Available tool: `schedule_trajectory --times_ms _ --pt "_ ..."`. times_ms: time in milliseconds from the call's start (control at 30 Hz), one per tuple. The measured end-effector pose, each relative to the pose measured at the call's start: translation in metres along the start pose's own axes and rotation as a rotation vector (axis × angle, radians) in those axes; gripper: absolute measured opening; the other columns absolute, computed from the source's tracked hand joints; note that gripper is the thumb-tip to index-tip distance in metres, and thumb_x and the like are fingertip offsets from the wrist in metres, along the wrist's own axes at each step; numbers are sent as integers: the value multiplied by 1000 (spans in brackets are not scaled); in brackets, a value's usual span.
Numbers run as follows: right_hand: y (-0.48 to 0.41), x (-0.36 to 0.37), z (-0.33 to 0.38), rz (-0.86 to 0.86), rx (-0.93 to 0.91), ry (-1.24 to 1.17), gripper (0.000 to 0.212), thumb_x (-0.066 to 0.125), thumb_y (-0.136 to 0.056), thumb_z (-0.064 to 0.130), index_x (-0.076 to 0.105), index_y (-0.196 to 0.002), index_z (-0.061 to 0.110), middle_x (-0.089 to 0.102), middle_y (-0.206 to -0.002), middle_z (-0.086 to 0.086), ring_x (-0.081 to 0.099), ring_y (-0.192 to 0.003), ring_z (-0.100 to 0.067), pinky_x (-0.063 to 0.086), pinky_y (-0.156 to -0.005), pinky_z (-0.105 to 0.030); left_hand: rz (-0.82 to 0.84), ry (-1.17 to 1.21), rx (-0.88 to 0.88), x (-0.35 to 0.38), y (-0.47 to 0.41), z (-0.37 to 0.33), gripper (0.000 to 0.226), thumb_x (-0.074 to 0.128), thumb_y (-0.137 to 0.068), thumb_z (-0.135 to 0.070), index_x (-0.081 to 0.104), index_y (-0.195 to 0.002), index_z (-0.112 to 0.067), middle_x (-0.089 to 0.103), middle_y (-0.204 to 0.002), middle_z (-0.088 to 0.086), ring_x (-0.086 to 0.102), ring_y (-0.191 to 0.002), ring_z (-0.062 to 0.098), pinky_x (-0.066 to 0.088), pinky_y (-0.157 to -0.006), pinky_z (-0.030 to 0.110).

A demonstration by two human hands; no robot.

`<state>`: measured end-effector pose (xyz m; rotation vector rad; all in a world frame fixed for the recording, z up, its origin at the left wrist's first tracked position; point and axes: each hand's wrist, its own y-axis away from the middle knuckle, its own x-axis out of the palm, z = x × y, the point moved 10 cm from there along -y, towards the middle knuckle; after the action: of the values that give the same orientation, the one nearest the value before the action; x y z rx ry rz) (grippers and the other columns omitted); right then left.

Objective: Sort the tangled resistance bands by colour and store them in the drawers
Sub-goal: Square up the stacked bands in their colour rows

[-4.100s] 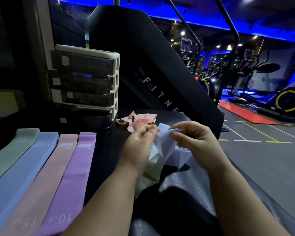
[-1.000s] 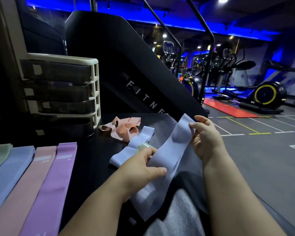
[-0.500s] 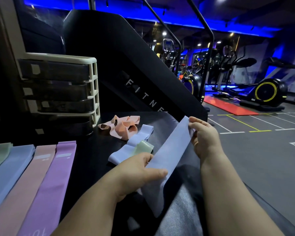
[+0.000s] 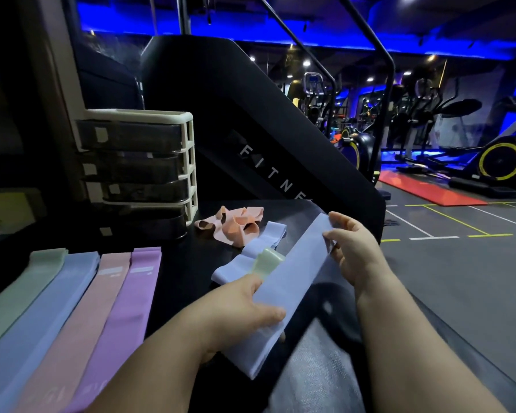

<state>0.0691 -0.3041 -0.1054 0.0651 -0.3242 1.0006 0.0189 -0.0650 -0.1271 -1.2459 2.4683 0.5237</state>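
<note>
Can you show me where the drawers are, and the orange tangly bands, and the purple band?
drawers (image 4: pixel 137 166), head view, front of the second drawer down.
orange bands (image 4: pixel 236 228), head view, middle of the tangled pile.
purple band (image 4: pixel 122 317), head view, middle of its flat strip.

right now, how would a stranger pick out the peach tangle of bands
Start at the cream drawer unit on the black table. Just right of its bottom drawer lies the peach tangle. Unlike the pale blue band beside it, it is crumpled into loops.
</note>
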Motion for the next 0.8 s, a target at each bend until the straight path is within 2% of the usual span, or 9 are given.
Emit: schedule_trajectory --times_ms 67,167,233,300,367,400,467,633,800 --pt "6 10 -4 41 3 -13 41 50 -88 -16 56 -121 9 56 -112 -2 56 -70 -13 49 -57 -17 -48 -43 -31 -9 10 7 50 66 -59 -45 63 -106 -29 74 -95 -4 71 -91 16 55 -92 40" --pt "15 21 -12 73 4 50 44 53 -86 -15 57 -118 16 58 -102 1 57 -71 -14 49 -67 -24 -69 -36 -45 -15 26 12 40 65 -63 -40 64 -102 -29 74 -95 -9 71 -90 12 55 -92 37" --pt "22 27 -17 82 7 89 38 56 -85 -15 56 -106 17 58 -88 -6 55 -68 -18 46 -66 -30 -64 13 -40 -15 37 16 27 68 -73 -32 64 -99 -31 75 -92 -12 72 -88 10 55 -89 31" --pt "27 31 -20 82 11 71 32 57 -85 -15 52 -89 16 54 -73 -9 52 -60 -19 42 -62 -30 -60 39 -54 -18 48 23 13 65 -83 -22 63 -93 -30 74 -82 -14 71 -80 9 55 -78 25" --pt "30 32 -23 63 24 23 31 59 -85 -15 50 -80 15 52 -64 -7 52 -52 -16 43 -58 -27 -87 -5 -70 -26 60 30 6 63 -83 -25 63 -88 -27 71 -76 -11 65 -70 7 50 -68 22" --pt "32 34 -23 48 34 0 30 61 -84 -14 51 -78 14 52 -62 -6 52 -51 -15 45 -56 -24 -99 -17 -78 -31 67 33 10 63 -79 -30 63 -87 -26 71 -79 -5 62 -69 9 47 -67 24" --pt "36 38 -24 18 49 -18 27 65 -83 -13 55 -77 12 55 -62 -7 52 -54 -16 48 -53 -19 -130 -11 -94 -45 80 40 21 61 -70 -37 64 -88 -26 71 -87 5 58 -68 12 44 -68 28" --pt "46 76 -29 35 60 61 22 67 -82 -12 59 -80 8 60 -73 -10 59 -67 -20 52 -55 -17 -236 30 -59 -82 105 47 8 58 -76 -30 58 -82 -23 52 -62 -9 42 -50 8 33 -55 24" --pt "53 127 -36 85 83 61 19 59 -85 -16 64 -88 2 62 -82 -14 61 -77 -23 53 -69 -24 -319 102 19 -111 126 46 11 52 -88 -13 60 -87 -20 49 -56 -11 40 -52 10 33 -55 25"
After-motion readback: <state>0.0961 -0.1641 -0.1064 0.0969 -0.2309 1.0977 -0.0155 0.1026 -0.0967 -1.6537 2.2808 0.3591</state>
